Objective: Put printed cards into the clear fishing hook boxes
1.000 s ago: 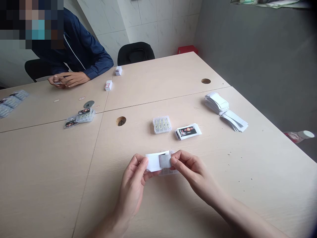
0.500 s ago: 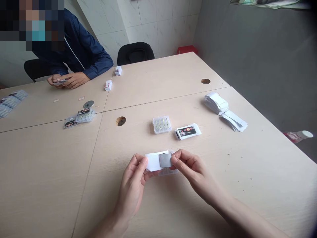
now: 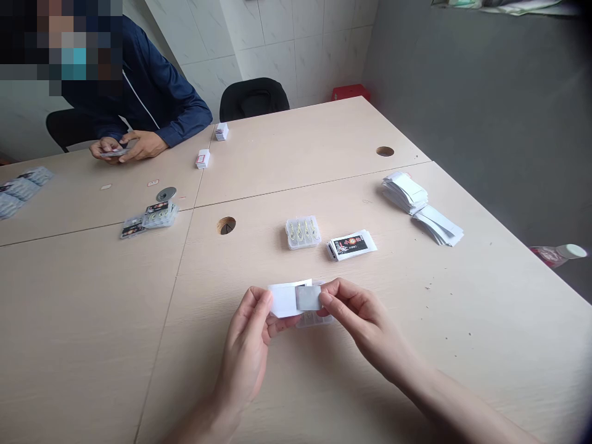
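My left hand [image 3: 245, 339] is closed, pinching the left end of a white paper label [image 3: 283, 301] between thumb and fingers. My right hand [image 3: 358, 317] pinches the right edge of a small grey piece [image 3: 308, 298], which overlaps the label's right part; whether it is stuck to the label I cannot tell. Beneath both, partly hidden by my fingers, lies a clear plastic box [image 3: 315, 319]. Just beyond my hands sit a clear compartment box [image 3: 303, 232] with several hook-like pieces inside and a stack of black-printed labels [image 3: 351, 245].
White paper slips [image 3: 404, 191] lie in fanned piles to the right. Several clear boxes [image 3: 160, 214] and a metal disc [image 3: 166, 194] are at left. Across the table [image 3: 296, 166], a person in a blue jacket [image 3: 171, 98] handles a small flat item. A capped bottle [image 3: 559, 254] stands beyond the right edge.
The white label and my left hand have shifted very slightly left, while the right hand's pinch on the grey piece looks the same. The co-worker's fingers have moved slightly.
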### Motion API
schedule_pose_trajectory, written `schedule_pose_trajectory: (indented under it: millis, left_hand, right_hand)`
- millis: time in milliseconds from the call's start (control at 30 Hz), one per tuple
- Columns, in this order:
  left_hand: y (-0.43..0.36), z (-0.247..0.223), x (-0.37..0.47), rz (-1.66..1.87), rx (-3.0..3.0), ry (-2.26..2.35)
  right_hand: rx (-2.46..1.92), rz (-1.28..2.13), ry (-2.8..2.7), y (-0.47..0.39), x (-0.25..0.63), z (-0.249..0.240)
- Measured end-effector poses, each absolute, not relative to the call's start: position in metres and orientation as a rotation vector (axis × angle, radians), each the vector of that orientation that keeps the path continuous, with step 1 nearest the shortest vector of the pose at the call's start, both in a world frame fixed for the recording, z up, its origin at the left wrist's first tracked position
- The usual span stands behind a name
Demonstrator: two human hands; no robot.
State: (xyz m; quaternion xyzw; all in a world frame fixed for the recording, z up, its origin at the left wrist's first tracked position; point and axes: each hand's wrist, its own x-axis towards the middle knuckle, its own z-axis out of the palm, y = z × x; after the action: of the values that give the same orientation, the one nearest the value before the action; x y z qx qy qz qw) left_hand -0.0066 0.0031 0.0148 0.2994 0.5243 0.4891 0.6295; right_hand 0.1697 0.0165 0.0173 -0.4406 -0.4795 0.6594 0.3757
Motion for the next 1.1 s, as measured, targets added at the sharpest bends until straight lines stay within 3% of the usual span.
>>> schedule_pose_trajectory:
  millis: [1100]
  left_hand:
    - [0.0019,0.0153,-0.0065,1.131,0.702,1.195]
  right_hand:
    - [-1.176,1.694,-1.191,0.0169,0.1699,0.0192]
